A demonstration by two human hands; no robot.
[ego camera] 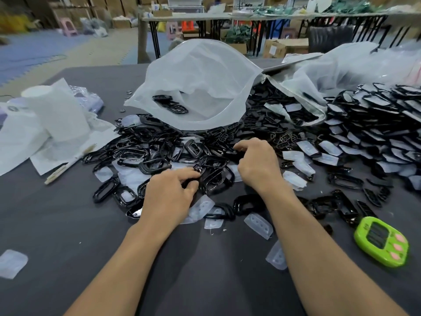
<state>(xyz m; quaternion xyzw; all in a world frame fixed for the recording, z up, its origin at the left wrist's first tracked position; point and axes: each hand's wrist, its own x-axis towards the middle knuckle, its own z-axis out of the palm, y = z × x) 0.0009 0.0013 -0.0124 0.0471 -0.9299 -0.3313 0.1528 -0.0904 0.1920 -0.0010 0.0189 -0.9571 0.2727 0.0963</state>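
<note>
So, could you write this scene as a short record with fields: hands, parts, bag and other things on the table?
surface: dark grey table
left hand: thumb and forefinger pinch a black frame
right hand: fingers curled into the pile; hold cannot be told
pile: loose black frames mixed with translucent pads
bag: translucent, open toward the person, a few frames inside
right side: stacked parts, green timer
left side: white bags

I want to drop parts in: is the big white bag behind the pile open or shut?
Open: the white bag gapes toward the camera, a few black frames lying inside.
</note>
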